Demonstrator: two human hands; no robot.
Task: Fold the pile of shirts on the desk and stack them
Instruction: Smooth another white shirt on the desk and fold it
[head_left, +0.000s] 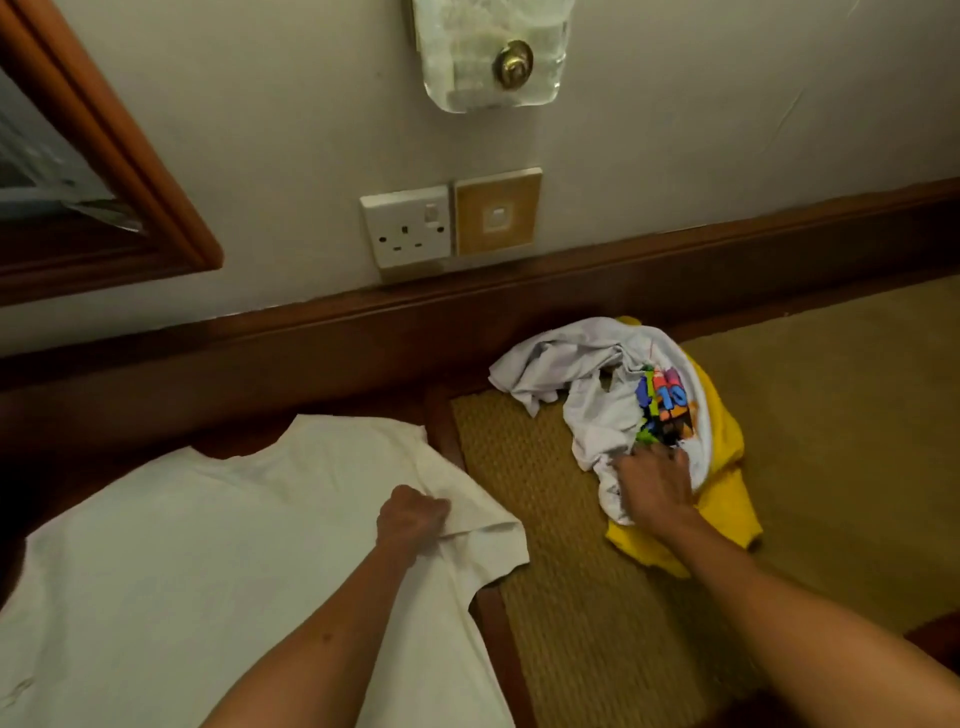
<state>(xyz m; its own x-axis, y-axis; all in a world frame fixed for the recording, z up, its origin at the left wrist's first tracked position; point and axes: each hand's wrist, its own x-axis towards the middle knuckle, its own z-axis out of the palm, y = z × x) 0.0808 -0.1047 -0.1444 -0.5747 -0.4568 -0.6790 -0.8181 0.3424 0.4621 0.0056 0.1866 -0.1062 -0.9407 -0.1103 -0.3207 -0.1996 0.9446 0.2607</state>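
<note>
From the head view, the task looks barely begun. A plain white shirt (218, 545) lies spread flat and unfolded on the left of the worktop (571, 597). The left hand (413, 514) has its fingers curled, pinching the cloth near the right sleeve. The right hand (655, 486) reaches into the crumpled pile to the right, resting on a white printed shirt (602, 395) that lies over a yellow shirt (727, 493); whether its fingers grip the cloth I cannot tell. No folded stack shows, so by my judgement all three shirts remain to be folded.
</note>
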